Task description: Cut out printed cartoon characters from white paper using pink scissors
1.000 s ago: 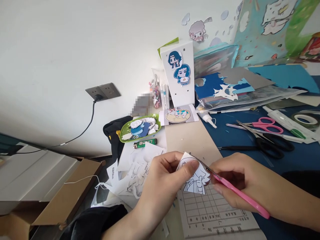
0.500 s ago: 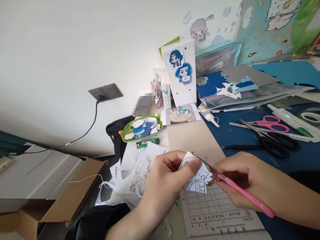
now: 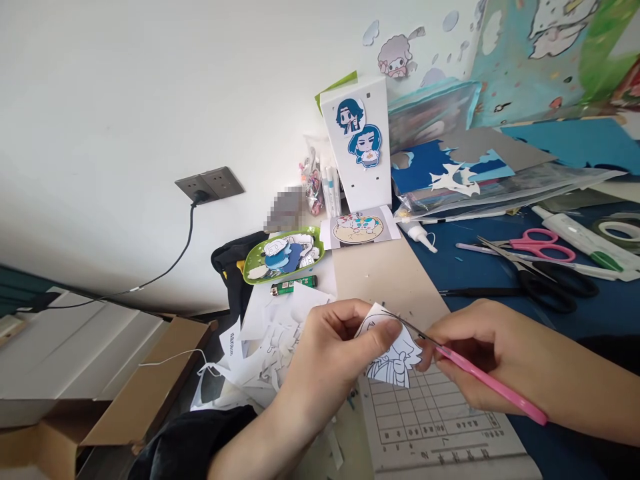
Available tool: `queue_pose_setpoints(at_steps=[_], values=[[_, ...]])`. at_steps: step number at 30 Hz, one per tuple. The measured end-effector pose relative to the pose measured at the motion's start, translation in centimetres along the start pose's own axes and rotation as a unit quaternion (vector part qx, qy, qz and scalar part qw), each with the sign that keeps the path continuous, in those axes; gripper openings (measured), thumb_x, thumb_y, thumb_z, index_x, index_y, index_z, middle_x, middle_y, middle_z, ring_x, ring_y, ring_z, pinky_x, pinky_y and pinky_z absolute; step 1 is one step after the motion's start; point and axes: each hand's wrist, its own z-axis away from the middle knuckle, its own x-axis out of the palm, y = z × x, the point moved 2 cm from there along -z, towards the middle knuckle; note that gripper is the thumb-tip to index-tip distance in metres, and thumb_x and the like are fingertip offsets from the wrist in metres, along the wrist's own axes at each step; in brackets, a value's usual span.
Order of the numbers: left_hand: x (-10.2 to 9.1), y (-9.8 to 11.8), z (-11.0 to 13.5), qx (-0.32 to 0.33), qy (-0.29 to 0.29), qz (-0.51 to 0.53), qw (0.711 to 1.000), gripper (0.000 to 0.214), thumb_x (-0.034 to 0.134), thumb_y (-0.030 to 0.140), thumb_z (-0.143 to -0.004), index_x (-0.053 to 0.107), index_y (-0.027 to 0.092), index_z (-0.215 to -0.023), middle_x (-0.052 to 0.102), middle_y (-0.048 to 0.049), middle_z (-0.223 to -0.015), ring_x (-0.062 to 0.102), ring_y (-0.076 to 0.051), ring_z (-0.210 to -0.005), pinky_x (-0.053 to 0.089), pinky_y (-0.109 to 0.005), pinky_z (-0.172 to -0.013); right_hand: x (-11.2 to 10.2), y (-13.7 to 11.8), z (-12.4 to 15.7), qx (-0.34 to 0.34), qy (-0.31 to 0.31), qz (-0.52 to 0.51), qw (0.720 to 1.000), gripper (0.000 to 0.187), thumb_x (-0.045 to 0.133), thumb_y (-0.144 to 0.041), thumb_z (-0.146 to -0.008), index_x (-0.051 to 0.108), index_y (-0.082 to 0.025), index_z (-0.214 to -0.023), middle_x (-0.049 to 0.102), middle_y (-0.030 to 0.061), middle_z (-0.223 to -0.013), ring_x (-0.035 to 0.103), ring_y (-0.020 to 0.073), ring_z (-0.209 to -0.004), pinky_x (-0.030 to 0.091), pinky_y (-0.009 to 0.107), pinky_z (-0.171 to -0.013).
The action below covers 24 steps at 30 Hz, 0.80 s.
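Note:
My left hand (image 3: 335, 353) pinches a small white paper cutout (image 3: 395, 357) printed with a line-drawn cartoon figure, thumb on its front. My right hand (image 3: 480, 363) is closed round small pink-handled scissors (image 3: 480, 379), whose thin blades reach the cutout's upper edge. Both hands hover above a printed grid sheet (image 3: 435, 420) at the desk's near edge.
Paper scraps (image 3: 270, 347) lie left of my hands. Behind them are a green dish of cutouts (image 3: 283, 257), a green lighter (image 3: 293, 285), a white box with stickers (image 3: 360, 143), a glue bottle (image 3: 417, 235), and pink scissors (image 3: 535, 245) and black scissors (image 3: 550, 283) on the blue mat. A cardboard box (image 3: 125, 393) sits lower left.
The scissor blades have shifted slightly along the top edge of the cutout. Both hands stay in nearly the same place.

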Motion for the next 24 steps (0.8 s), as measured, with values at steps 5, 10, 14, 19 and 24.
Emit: queue_pose_setpoints(at_steps=[5, 10, 14, 19, 24], values=[[0.0, 0.0, -0.2, -0.005, -0.001, -0.007, 1.0, 0.016, 0.073, 0.025, -0.081, 0.075, 0.018, -0.068, 0.073, 0.0004, -0.067, 0.062, -0.011, -0.064, 0.048, -0.019, -0.062, 0.0, -0.9, 0.0, 0.02, -0.013, -0.024, 0.999, 0.028, 0.048, 0.0, -0.065, 0.065, -0.021, -0.073, 0.043, -0.0109, -0.041, 0.035, 0.0068, -0.04, 0.021, 0.022, -0.043], [0.2, -0.2, -0.2, -0.018, 0.02, -0.005, 1.0, 0.018, 0.072, 0.028, -0.082, 0.074, 0.015, -0.069, 0.071, -0.001, -0.066, 0.06, -0.012, -0.063, 0.046, -0.02, -0.063, -0.2, -1.2, -0.2, 0.018, 0.017, -0.014, 1.0, 0.02, 0.048, -0.004, -0.063, 0.06, -0.019, -0.065, 0.04, -0.0093, -0.045, 0.032, 0.0077, -0.045, 0.022, 0.023, -0.044], [0.2, -0.6, -0.2, -0.035, 0.019, 0.011, 0.999, 0.024, 0.07, 0.032, -0.083, 0.072, 0.015, -0.066, 0.065, 0.0, -0.061, 0.054, -0.01, -0.057, 0.042, -0.021, -0.057, -0.2, -1.3, -0.2, 0.024, 0.015, -0.036, 0.999, 0.022, 0.045, -0.006, -0.062, 0.061, -0.018, -0.072, 0.035, -0.0105, -0.044, 0.026, 0.0075, -0.044, 0.021, 0.023, -0.044], [0.1, -0.4, -0.3, -0.021, 0.026, -0.012, 0.999, 0.025, 0.069, 0.032, -0.083, 0.072, 0.015, -0.066, 0.067, -0.0016, -0.062, 0.057, -0.013, -0.061, 0.043, -0.023, -0.06, -0.2, -1.6, 0.0, 0.016, 0.034, 0.014, 0.999, 0.02, 0.052, -0.006, -0.064, 0.065, -0.019, -0.072, 0.048, -0.007, -0.049, 0.039, 0.0091, -0.046, 0.032, 0.022, -0.045], [0.2, -0.2, -0.1, -0.012, 0.036, -0.032, 0.999, 0.022, 0.07, 0.03, -0.082, 0.073, 0.015, -0.065, 0.07, -0.0024, -0.066, 0.059, -0.013, -0.062, 0.046, -0.022, -0.061, -0.3, -1.9, 0.1, -0.018, 0.073, 0.056, 0.996, 0.014, 0.062, -0.011, -0.067, 0.072, -0.019, -0.073, 0.058, -0.0023, -0.058, 0.048, 0.0127, -0.052, 0.039, 0.023, -0.047]])
